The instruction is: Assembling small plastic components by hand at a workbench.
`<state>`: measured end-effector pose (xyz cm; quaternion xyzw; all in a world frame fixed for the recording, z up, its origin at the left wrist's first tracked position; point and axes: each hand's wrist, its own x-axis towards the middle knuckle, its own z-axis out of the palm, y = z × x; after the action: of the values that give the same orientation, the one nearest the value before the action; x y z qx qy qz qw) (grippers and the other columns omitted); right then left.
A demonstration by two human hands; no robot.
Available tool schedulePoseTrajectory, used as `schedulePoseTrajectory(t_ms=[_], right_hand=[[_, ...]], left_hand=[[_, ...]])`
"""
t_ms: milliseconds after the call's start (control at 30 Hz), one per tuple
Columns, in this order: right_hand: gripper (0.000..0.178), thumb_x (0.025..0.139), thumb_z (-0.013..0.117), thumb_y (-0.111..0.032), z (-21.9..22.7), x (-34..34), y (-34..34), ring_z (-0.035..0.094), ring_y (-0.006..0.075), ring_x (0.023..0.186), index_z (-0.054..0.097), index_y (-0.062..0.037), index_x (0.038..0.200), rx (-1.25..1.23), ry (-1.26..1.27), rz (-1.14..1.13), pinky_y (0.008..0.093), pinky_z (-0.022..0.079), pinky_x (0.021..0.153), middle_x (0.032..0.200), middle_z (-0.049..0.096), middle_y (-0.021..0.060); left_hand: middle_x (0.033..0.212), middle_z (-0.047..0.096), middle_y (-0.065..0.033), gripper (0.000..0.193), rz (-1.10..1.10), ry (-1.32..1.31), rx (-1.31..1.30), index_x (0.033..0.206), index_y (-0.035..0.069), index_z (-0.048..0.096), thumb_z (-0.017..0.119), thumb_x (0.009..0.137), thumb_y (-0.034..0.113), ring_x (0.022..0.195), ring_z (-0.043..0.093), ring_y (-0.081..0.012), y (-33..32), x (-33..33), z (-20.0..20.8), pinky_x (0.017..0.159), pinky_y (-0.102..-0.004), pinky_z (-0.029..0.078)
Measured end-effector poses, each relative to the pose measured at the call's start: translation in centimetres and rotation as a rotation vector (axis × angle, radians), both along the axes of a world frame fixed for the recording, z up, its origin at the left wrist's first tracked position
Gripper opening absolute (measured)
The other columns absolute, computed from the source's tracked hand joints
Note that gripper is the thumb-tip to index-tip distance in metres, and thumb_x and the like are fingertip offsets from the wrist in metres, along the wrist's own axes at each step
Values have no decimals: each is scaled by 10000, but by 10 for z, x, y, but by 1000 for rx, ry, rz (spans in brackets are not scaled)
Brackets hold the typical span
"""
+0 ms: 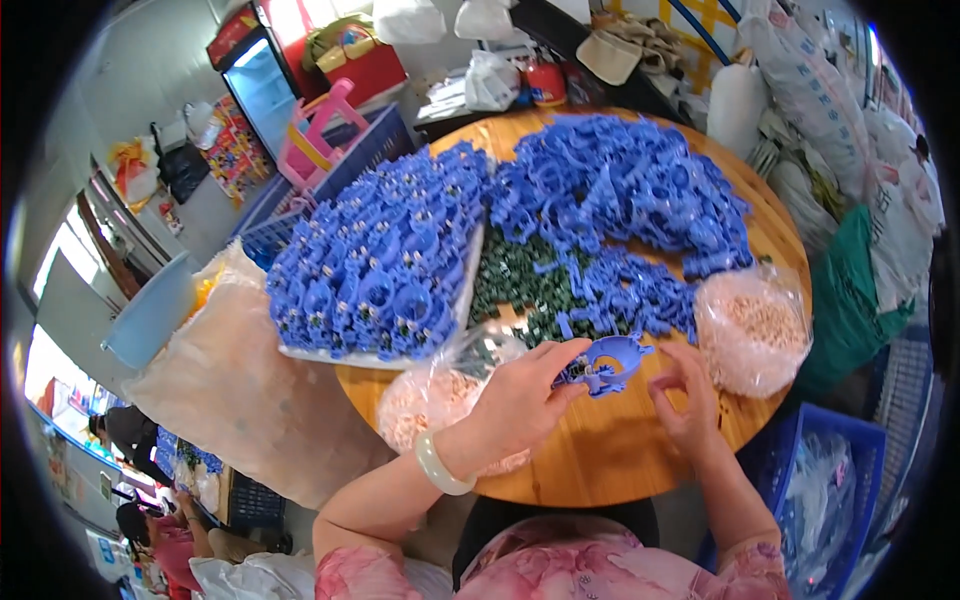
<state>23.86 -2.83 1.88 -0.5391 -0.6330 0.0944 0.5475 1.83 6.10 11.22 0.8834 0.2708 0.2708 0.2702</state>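
Observation:
My left hand [525, 405], with a pale bangle at the wrist, grips a blue plastic part [618, 358] with a round ring opening and small dark pieces at its left end. The part is held above the near side of the round wooden table [580, 470]. Just right of it is my right hand [688, 402], its thumb and forefinger curled together in a pinch; anything between the tips is too small to make out. Beyond my hands lie small blue parts [630, 290] and dark green pieces [525, 280]. A clear bag of small pale pink pieces [405, 405] sits partly behind my left forearm.
Rows of blue assemblies [365, 250] fill a board at the left; a heap of blue parts [620, 180] covers the far side. Another bag of pink pieces [755, 330] stands at the right edge. A blue crate [870, 440] is at lower right. Other people [165, 545] sit far left.

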Motion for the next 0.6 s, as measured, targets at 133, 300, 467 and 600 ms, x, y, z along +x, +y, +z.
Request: schedulePoseTrajectory(t_ms=[133,300,467,600], right_hand=[[394,764,581,67,-2,5,1,590,172,732,520,-25,1142,-198,23,26,251,490,626,1134,495,137],[276,761,599,41,4,6,7,579,183,678,588,-37,1026,-288,-37,57,257,469,577,1020,544,121],[161,767,599,29,1,4,15,575,198,661,620,-29,916,-347,-31,22,259,457,558,945,565,115],[136,733,595,74,-7,2,22,556,197,667,614,-16,833,-286,-94,-11,257,431,547,857,561,108]], left_hand=[[1056,606,-150,451,90,-45,129,1197,54,536,672,767,62,917,608,-290,53,-12,34,775,-336,488],[1044,618,-182,389,358,-44,325,1132,29,573,655,762,113,931,605,-331,176,-50,60,803,-375,480],[980,635,-181,405,679,59,521,1113,28,572,680,749,169,908,608,-333,314,-114,78,788,-396,478],[995,639,-176,413,886,119,511,1108,46,582,692,741,201,940,609,-322,402,-146,64,809,-406,476]])
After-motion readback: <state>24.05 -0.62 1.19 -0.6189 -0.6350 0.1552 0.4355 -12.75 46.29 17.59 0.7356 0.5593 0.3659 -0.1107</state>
